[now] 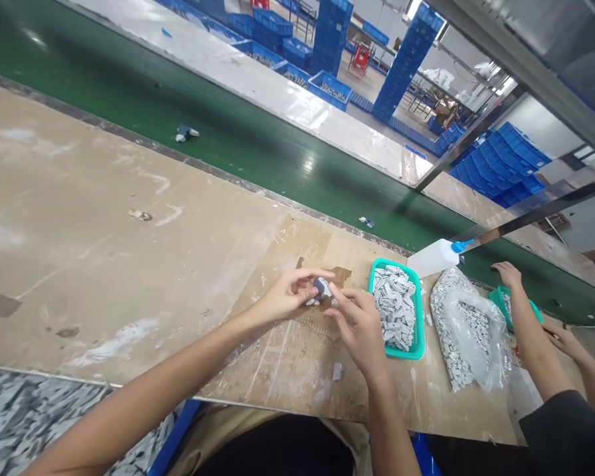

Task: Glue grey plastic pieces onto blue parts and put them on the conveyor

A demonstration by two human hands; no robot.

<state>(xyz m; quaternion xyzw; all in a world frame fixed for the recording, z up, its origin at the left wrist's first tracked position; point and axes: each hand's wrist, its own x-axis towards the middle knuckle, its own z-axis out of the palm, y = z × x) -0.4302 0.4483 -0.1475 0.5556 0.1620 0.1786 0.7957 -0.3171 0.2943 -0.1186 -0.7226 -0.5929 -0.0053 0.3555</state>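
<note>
Over the worn board of the table, my left hand [297,291] pinches a small dark blue and white plastic part [321,288]. From the right, my right hand [359,327] closes on the same part with its index fingertip, its thumb bent just below. Small white bits show between the fingertips, too small to make out. Just right of my right hand stands a green basket [419,349] full of small light grey plastic pieces [395,304]. One loose pale piece [337,371] lies on the board below my hands.
A white bottle with a blue cap [434,258] leans behind the basket. Beside it lies a clear bag of pieces [459,330]. At right, a co-worker's hands [510,274] work near another green basket [500,301]. A green conveyor belt [258,168] carries several small parts. Grey pieces [24,416] fill the lower left.
</note>
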